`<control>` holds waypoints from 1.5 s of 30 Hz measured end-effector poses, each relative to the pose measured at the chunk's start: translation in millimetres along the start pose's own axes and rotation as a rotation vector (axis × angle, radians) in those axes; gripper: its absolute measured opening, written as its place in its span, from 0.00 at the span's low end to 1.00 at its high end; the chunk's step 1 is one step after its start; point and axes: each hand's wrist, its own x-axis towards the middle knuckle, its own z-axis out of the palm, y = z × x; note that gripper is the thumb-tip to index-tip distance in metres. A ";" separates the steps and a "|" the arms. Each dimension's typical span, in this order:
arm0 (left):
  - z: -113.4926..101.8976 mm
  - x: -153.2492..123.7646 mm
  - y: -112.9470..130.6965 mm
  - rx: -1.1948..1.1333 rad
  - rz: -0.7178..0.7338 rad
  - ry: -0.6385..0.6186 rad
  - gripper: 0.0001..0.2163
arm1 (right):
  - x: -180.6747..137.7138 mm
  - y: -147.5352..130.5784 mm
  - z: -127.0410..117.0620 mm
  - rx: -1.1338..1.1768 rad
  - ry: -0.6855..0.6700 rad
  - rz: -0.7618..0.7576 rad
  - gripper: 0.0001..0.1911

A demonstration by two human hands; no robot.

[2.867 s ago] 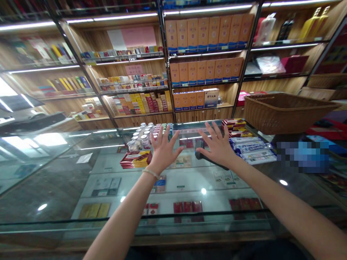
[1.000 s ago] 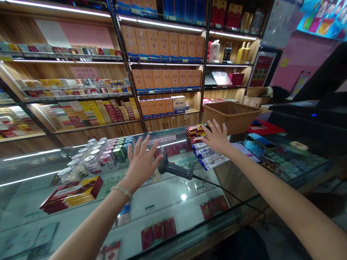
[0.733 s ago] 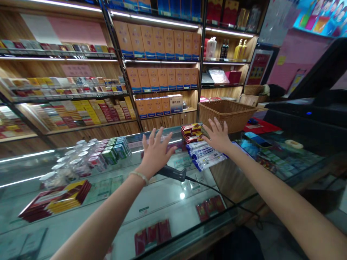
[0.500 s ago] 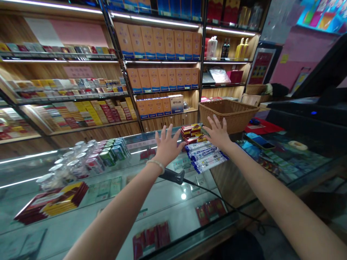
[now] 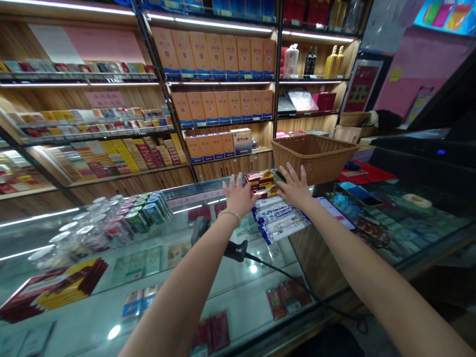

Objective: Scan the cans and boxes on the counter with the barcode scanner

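Observation:
My left hand (image 5: 238, 197), with a pale bracelet at the wrist, is open with fingers spread at the left side of stacked red-and-yellow snack packets (image 5: 259, 182). On their right side is my right hand (image 5: 295, 188), also open, its fingers apart beside the stack. Blue-and-white wrapped bars (image 5: 280, 218) lie in a row on the glass counter (image 5: 208, 272), just on the near side of the red packets. Under my left forearm rests a black handheld scanner (image 5: 235, 249) with its cable running right. Whether my fingertips touch the packets I cannot tell.
A wicker basket (image 5: 316, 161) stands behind my right hand. Lidded jars (image 5: 84, 230), small cans (image 5: 143, 213) and a maroon-and-yellow packet stack (image 5: 55, 287) sit on the left. A phone (image 5: 334, 212) lies by my right forearm. Shelves of boxes (image 5: 223, 106) line the back.
My left hand has shifted right, closer to the red packets, and my right hand has moved slightly down and in. The view has shifted a little, showing more of the scanner and a phone.

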 end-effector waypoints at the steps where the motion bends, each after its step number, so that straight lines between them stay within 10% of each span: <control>1: 2.4 1.1 1.1 -0.003 0.000 -0.007 0.26 | 0.1 0.0 -0.2 -0.004 -0.002 -0.005 0.15; 45: 14.6 13.5 5.4 -0.089 -0.088 -0.111 0.25 | 0.0 -3.8 9.8 0.045 -0.063 -0.002 0.12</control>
